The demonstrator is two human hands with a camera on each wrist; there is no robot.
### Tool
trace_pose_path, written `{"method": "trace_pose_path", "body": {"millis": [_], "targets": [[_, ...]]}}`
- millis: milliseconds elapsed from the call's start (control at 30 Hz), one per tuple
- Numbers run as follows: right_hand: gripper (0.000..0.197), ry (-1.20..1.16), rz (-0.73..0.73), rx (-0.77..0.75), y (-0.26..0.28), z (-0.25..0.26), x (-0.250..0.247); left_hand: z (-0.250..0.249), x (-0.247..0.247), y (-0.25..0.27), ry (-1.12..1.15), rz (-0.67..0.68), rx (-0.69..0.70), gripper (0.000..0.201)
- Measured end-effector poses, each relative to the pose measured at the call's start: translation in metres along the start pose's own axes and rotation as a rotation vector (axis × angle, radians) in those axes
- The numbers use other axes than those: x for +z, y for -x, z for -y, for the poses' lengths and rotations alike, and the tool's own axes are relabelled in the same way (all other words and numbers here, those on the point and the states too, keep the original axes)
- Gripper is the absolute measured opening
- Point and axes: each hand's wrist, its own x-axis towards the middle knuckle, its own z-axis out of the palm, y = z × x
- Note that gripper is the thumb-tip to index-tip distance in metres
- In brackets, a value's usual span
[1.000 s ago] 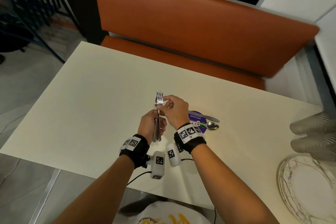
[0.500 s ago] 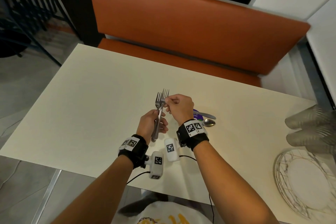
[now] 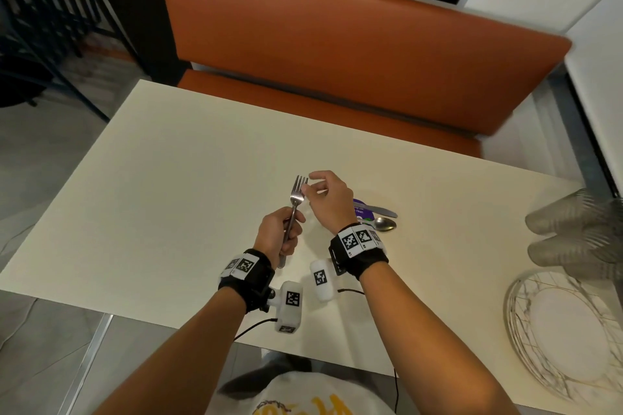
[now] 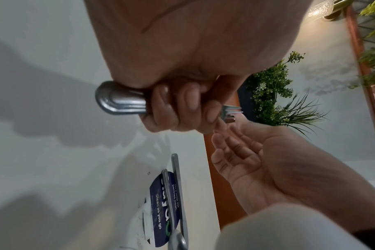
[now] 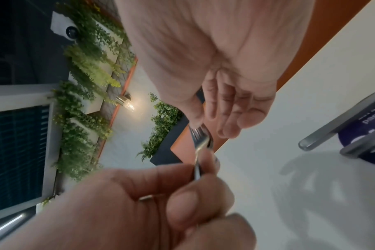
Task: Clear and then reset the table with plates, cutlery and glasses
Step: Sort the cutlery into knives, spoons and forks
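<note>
Since a moment ago, the right hand (image 3: 326, 199) has let go of the forks (image 3: 296, 199) and hovers loose-fingered beside the tines. The left hand (image 3: 278, 235) grips what look like two forks upright above the surface's (image 3: 168, 195) near edge.

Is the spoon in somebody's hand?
No, the spoon lies on the table beside the knife; the left hand holds forks.
</note>
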Motion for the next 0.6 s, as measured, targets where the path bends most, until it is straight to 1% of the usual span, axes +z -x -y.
{"method": "trace_pose_path", "body": {"millis": [100,167,233,300,367,433,533,600], "targets": [[0.028,0.044,0.066,-0.064,-0.004,0.0,-0.008,-0.002,0.002,0.0,-0.034,0.013,-0.039,0.03],[0.021,0.089,0.094,-0.094,-0.008,-0.002,-0.016,-0.003,0.007,-0.001,-0.088,0.03,-0.049,0.029],[0.015,0.113,0.091,-0.069,-0.011,-0.006,-0.027,-0.004,0.015,-0.001,-0.151,0.057,-0.035,0.028],[0.013,0.134,0.041,-0.028,-0.012,-0.013,-0.039,-0.005,0.024,-0.003,-0.239,0.079,0.021,0.026],[0.013,0.125,-0.039,0.026,-0.01,-0.027,-0.052,-0.001,0.03,-0.009,-0.449,0.083,0.122,0.019],[0.013,0.088,-0.15,0.1,-0.007,-0.043,-0.067,0.008,0.032,-0.019,-0.661,0.084,0.226,0.007],[0.013,-0.005,-0.284,0.261,0.0,-0.069,-0.088,0.019,0.031,-0.035,-0.823,0.082,0.347,0.016],[0.015,-0.058,-0.34,0.35,0.006,-0.088,-0.099,0.022,0.034,-0.045,-0.949,0.077,0.407,0.017]]}}
